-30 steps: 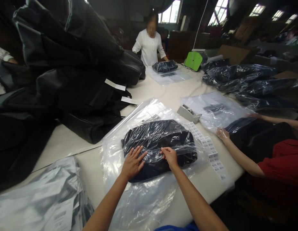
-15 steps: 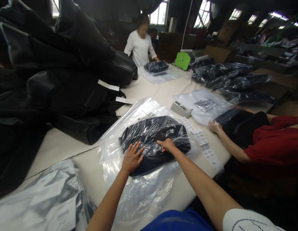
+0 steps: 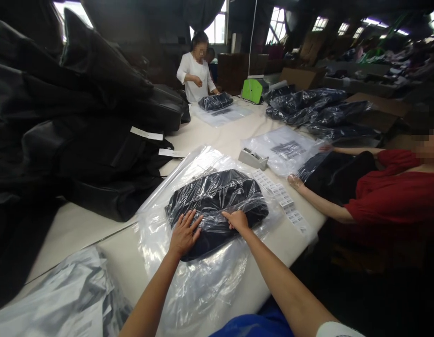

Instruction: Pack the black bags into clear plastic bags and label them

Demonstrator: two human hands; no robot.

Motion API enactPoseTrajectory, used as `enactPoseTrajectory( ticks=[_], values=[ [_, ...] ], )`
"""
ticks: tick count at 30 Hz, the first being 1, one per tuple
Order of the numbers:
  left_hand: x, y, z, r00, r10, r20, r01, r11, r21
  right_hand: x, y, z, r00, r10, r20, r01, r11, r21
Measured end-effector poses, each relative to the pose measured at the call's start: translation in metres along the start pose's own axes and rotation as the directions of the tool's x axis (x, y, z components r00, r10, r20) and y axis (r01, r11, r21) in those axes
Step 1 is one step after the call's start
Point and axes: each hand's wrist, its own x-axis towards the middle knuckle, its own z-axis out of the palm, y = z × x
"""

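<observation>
A dark bag wrapped in a clear plastic bag (image 3: pixel 217 192) lies in front of me on several flat clear plastic sheets (image 3: pixel 157 243). My left hand (image 3: pixel 185 234) rests flat on its near left side, fingers spread. Near the middle of the wrapped bag, my right hand (image 3: pixel 237 219) has its index finger stretched along the plastic and its other fingers curled at a fold of it. A grey tape dispenser (image 3: pixel 254 158) stands just beyond, and a strip of printed label stickers (image 3: pixel 282 196) lies to the right.
Black bags (image 3: pixel 108 135) with white tags are heaped at the left. A stack of printed plastic bags (image 3: pixel 73 295) sits front left. A co-worker in red (image 3: pixel 388 192) handles a dark bag at the right; another in white (image 3: pixel 194 75) stands across the table. Wrapped bags (image 3: pixel 315 107) pile up behind.
The view has shifted slightly to the right. My hands stay on nearly the same spots of the wrapped bag. The co-worker in white has raised one hand.
</observation>
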Motion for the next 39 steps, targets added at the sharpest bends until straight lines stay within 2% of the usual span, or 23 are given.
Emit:
enactPoseTrajectory(
  ticks=[3,8,10,12,14,16,17,18,20,22,26,28,31,33,35,36,37,38,39],
  values=[
    [0.001,0.000,0.001,1.000,0.024,-0.003,-0.024,1.000,0.010,-0.008,0.006,-0.002,0.999,0.027,-0.027,-0.027,1.000,-0.002],
    [0.000,-0.003,0.007,0.999,0.040,-0.017,-0.040,0.999,0.009,-0.041,0.030,-0.017,0.992,0.030,-0.119,-0.030,1.000,0.009],
    [-0.001,-0.005,0.010,0.999,0.039,-0.004,-0.039,0.999,0.010,-0.049,0.042,-0.035,0.983,-0.002,-0.185,0.011,0.999,0.048],
    [-0.002,-0.004,0.009,0.999,0.040,0.009,-0.040,0.999,0.020,-0.044,0.051,-0.065,0.958,-0.025,-0.284,0.053,0.994,0.092],
    [-0.002,-0.002,0.005,0.999,0.037,0.024,-0.038,0.998,0.047,-0.023,0.056,-0.102,0.888,-0.031,-0.460,0.096,0.988,0.119],
    [0.000,0.001,0.001,0.998,0.029,0.047,-0.032,0.996,0.085,0.013,0.055,-0.134,0.753,-0.072,-0.654,0.171,0.981,0.089],
    [0.001,0.002,-0.001,0.998,0.024,0.060,-0.030,0.994,0.104,0.032,0.053,-0.144,0.712,-0.129,-0.690,0.223,0.974,0.048],
    [0.002,0.004,-0.003,0.997,0.020,0.072,-0.028,0.992,0.123,0.051,0.051,-0.149,0.694,-0.196,-0.692,0.272,0.962,0.000],
    [0.003,0.006,-0.005,0.995,0.014,0.100,-0.030,0.988,0.154,0.081,0.047,-0.146,0.728,-0.324,-0.604,0.349,0.934,-0.081],
    [0.005,0.007,-0.006,0.991,0.007,0.131,-0.030,0.983,0.179,0.100,0.047,-0.131,0.768,-0.373,-0.520,0.369,0.922,-0.117],
    [0.009,0.006,-0.006,0.986,0.001,0.166,-0.033,0.981,0.192,0.112,0.059,-0.104,0.836,-0.297,-0.462,0.303,0.951,-0.063],
    [0.010,0.004,-0.006,0.986,0.006,0.167,-0.039,0.980,0.196,0.114,0.066,-0.104,0.889,-0.232,-0.395,0.273,0.961,0.049],
    [0.012,0.006,-0.011,0.985,0.010,0.174,-0.046,0.979,0.201,0.117,0.075,-0.116,0.967,-0.130,-0.219,0.201,0.919,0.340],
    [0.011,0.011,-0.015,0.989,-0.007,0.149,-0.016,0.988,0.155,0.119,0.082,-0.127,0.995,-0.064,-0.078,0.097,0.819,0.566],
    [0.009,0.018,-0.019,0.991,-0.127,0.035,0.125,0.990,0.066,0.122,0.087,-0.137,0.998,0.016,0.067,-0.059,0.690,0.721],
    [0.008,0.021,-0.021,0.969,-0.243,-0.055,0.244,0.970,0.020,0.124,0.089,-0.142,0.990,0.043,0.131,-0.128,0.644,0.754],
    [0.008,0.023,-0.022,0.914,-0.382,-0.140,0.381,0.924,-0.030,0.126,0.089,-0.146,0.981,0.055,0.186,-0.179,0.620,0.764],
    [0.008,0.024,-0.023,0.819,-0.534,-0.209,0.528,0.845,-0.086,0.129,0.088,-0.150,0.972,0.050,0.230,-0.211,0.619,0.757],
    [0.009,0.022,-0.023,0.693,-0.683,-0.229,0.667,0.729,-0.154,0.132,0.085,-0.154,0.963,0.037,0.265,-0.228,0.632,0.741]
  ],
)
